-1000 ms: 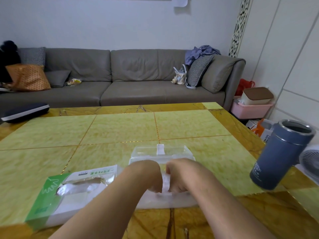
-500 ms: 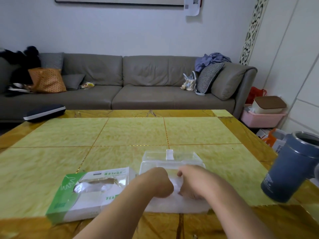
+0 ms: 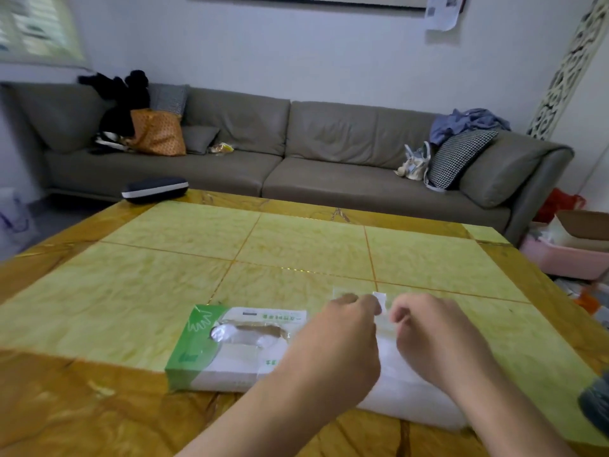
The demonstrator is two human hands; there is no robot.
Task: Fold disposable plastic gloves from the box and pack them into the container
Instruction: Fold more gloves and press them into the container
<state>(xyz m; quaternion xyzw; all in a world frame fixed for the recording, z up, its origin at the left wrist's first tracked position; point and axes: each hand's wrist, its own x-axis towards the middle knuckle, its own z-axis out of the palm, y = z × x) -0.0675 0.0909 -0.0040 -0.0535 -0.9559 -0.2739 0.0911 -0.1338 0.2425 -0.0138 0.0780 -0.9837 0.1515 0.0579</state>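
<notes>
A green and white glove box (image 3: 227, 351) lies on the table at the near left, its torn opening showing clear plastic gloves. Right beside it is a translucent container (image 3: 412, 400), mostly covered by my hands. Its clear lid with a white latch tab (image 3: 379, 301) shows between my fingertips at the far side. My left hand (image 3: 339, 341) and my right hand (image 3: 435, 334) are curled over the container and pinch the lid's edge on either side of the tab. The container's inside is hidden.
A yellow-green tiled table (image 3: 296, 252) stretches ahead. A dark glasses case (image 3: 155, 190) lies at its far left corner. A blue tumbler (image 3: 596, 404) shows at the right edge. A grey sofa (image 3: 296, 153) stands behind, and a pink bin (image 3: 566, 255) sits on the floor at the right.
Both hands have moved from inside the container toward its far side and the latch tab. The view has swung left, so the tumbler is nearly out of the frame.
</notes>
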